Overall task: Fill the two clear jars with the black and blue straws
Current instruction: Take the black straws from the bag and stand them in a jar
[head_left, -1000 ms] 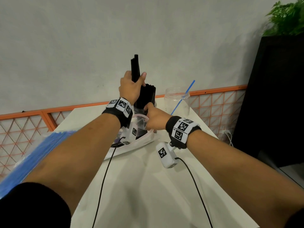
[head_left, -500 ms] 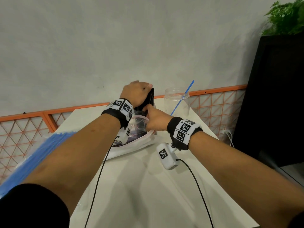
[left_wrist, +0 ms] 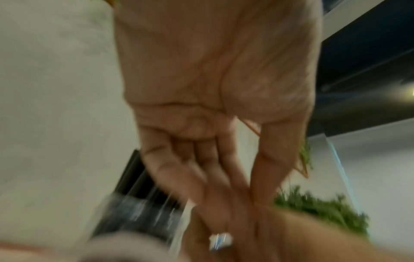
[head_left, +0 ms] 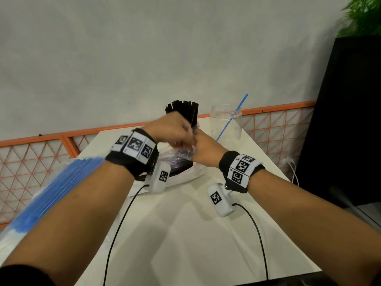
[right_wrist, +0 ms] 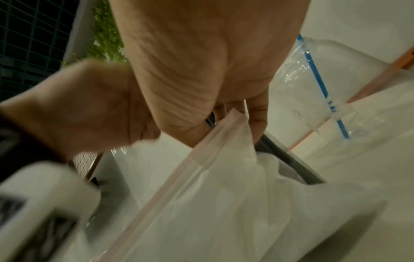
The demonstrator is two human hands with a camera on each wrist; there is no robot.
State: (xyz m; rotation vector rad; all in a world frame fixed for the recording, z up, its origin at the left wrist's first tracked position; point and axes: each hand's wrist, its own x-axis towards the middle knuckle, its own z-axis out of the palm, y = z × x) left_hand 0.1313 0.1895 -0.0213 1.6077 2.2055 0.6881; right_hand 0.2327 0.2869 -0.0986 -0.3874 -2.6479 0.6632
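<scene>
The task looks about half done. In the centre of the head view, one clear jar (head_left: 194, 126) stands packed with black straws (head_left: 182, 111), whose tops fan out above the hands. The second clear jar (head_left: 225, 124), just to the right of it, holds only a single blue straw (head_left: 233, 118) that leans out toward the upper right. So the blue part is barely begun: a large bundle of blue straws (head_left: 55, 188) still lies in its plastic wrap at the left edge of the frame, partly hidden behind the left forearm.

The left hand (head_left: 170, 129) is blurred from motion. In the left wrist view its fingers are fairly straight and loose and hold nothing, pointing down toward the zip bag (head_left: 181, 172) that lies in front of the black jar. The right hand (head_left: 203, 149) pinches the upper edge of this bag, lifting its mouth, as the right wrist view shows. A few dark straws seem to remain inside the bag, but how many cannot be told.

The black straws are thin, matte and stand nearly upright, tightly together; the blue ones are equally thin and bright.
</scene>
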